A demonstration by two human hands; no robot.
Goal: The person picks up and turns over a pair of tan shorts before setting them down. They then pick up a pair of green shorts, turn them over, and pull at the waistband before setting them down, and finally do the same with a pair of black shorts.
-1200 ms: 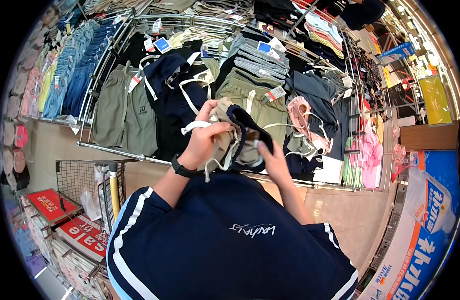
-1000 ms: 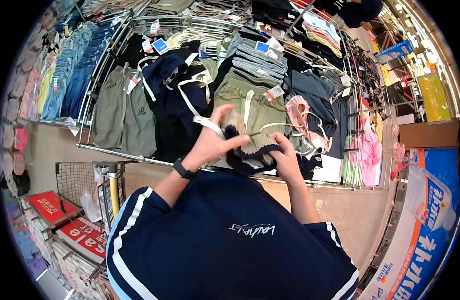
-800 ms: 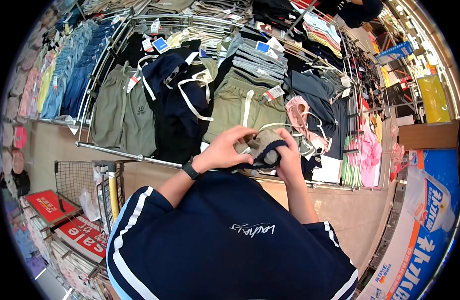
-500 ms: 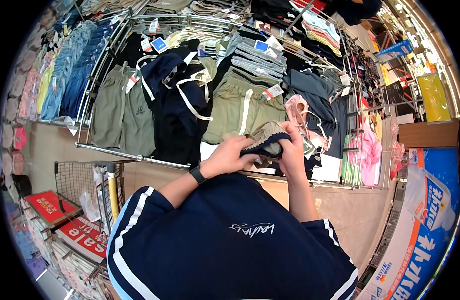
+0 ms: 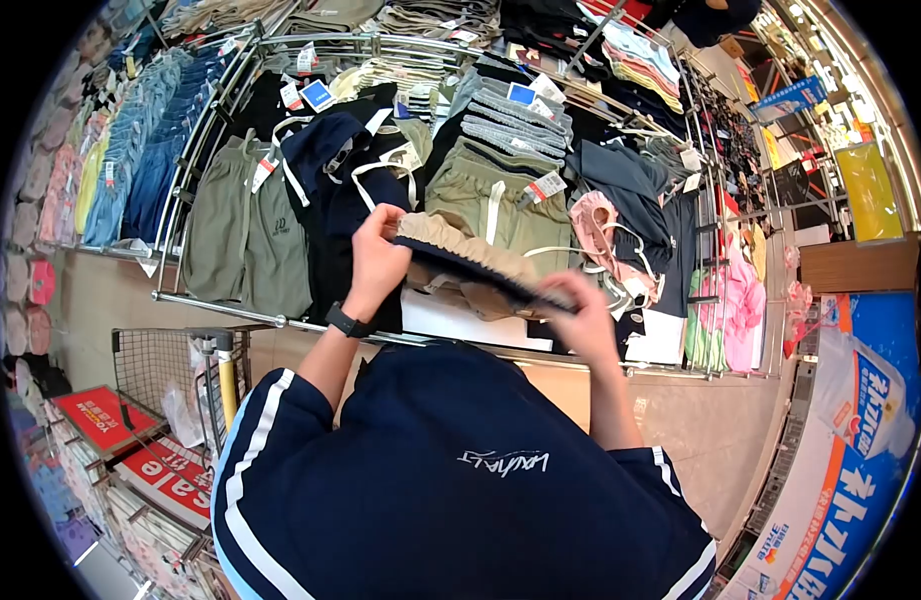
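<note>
A beige cloth garment with a dark gathered waistband [image 5: 466, 242] spans both hands, seemingly being spread: the left hand's [image 5: 381, 258] fingers pinch its ten-o'clock end, the blurred right hand's [image 5: 587, 322] its four-o'clock end. Squaring it calls for even tension. Olive cloth drawstring shorts [image 5: 461, 200] lie at twelve o'clock.

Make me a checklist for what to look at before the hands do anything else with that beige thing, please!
1. Left hand has a grip on one end of the beige garment: ok.
2. Right hand has a grip on the other end: ok, though it looks blurry.
3. The dark waistband is pulled out long, not bunched: ok.
4. The beige garment's own drawstring is free of knots: cannot tell, it doesn't show clearly.
5. The pink garment nearby is neatly folded: not ok, it's crumpled with loose strings.
</note>
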